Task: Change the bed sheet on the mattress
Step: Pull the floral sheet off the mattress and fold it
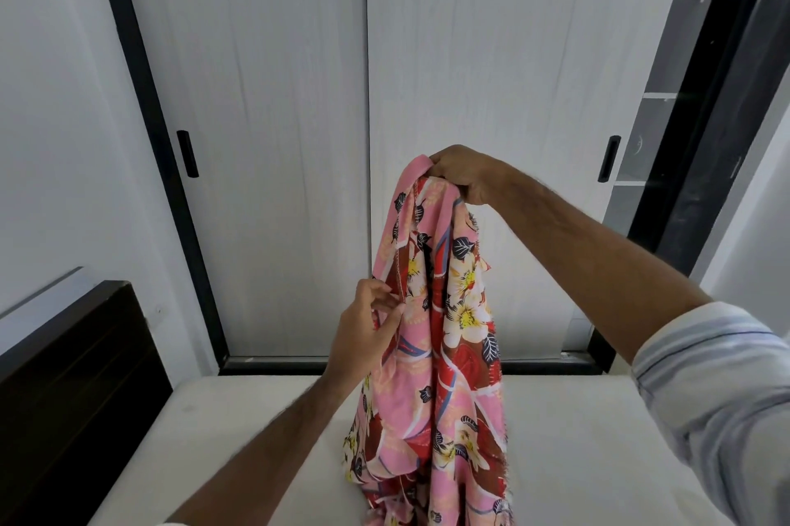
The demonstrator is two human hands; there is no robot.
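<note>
Hanging floral sheet, bunched, bare mattress

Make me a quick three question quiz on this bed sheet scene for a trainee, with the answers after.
1. True or false: the floral sheet is already spread flat over the mattress.
2. Which hand grips the sheet's top end: A) left hand B) right hand?
3. Fill in: behind the bed stands a white sliding ____.

Key:
1. False; it hangs bunched from the hands, its lower end on the bare mattress.
2. B; the left hand pinches an edge lower down.
3. wardrobe
</note>
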